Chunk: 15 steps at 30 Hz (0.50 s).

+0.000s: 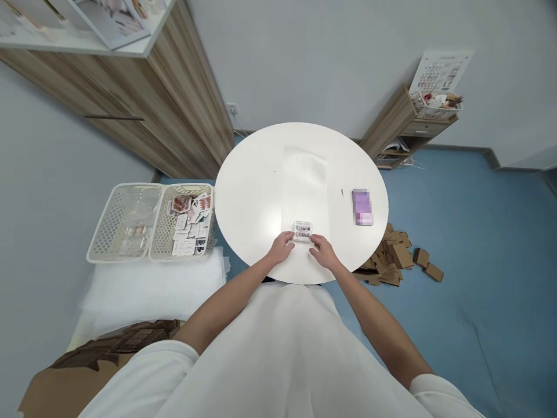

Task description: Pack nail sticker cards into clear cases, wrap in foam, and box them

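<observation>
A small clear box (pixel 303 231) lies near the front edge of the white round table (pixel 248 197), with two rows of small dark and pinkish pieces that look like press-on nails. My left hand (pixel 282 248) grips its left side with the fingertips. At its lower right corner, the thumb and fingers of my right hand (pixel 322 252) hold the other side. Under or just behind the box, a translucent sheet of wrap (pixel 304 186) stretches toward the far side of the table. Whether the box rests on the sheet or slightly above it, I cannot tell.
A purple pack (pixel 362 206) and a tiny dark item (pixel 342 193) lie on the table's right. Left stand a basket of nail packs (pixel 156 232) and a basket of clear cases (pixel 98 244), beside white wrap (pixel 156 284). Cardboard boxes (pixel 391 255) cover floor at right.
</observation>
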### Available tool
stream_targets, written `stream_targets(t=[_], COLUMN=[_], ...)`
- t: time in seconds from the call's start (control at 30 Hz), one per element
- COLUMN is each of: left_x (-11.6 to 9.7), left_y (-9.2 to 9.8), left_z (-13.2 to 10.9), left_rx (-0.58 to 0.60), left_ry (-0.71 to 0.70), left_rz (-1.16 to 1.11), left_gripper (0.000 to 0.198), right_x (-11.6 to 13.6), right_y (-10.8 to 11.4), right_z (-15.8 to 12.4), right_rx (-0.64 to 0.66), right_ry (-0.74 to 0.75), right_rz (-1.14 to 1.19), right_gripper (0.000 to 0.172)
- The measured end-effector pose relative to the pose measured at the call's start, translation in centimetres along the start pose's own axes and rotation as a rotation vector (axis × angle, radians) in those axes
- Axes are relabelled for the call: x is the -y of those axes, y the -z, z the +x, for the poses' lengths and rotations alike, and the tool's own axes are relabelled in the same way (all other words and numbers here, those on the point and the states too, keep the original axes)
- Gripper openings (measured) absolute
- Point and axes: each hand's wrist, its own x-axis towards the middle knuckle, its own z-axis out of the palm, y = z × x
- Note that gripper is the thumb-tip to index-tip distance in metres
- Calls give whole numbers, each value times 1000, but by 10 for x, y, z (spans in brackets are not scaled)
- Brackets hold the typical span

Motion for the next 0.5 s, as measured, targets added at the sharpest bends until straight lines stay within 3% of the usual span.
stream_targets(t=[0.23, 0.37, 0.5], left_x=[-9, -9, -6], left_y=[-32, -39, -40], left_z=[-5, -6, -19], left_rx=[-26, -92, -130], left_ry=[80, 122, 51], left_rz=[98, 164, 290], left_gripper=[40, 44, 50], right_x=[-26, -28, -31], right_y=[13, 15, 17], right_z=[0, 2, -12], right_rx=[79, 119, 100], right_ry=[33, 99, 224], right_rz=[-81, -165, -277], right_gripper=[48, 49, 49])
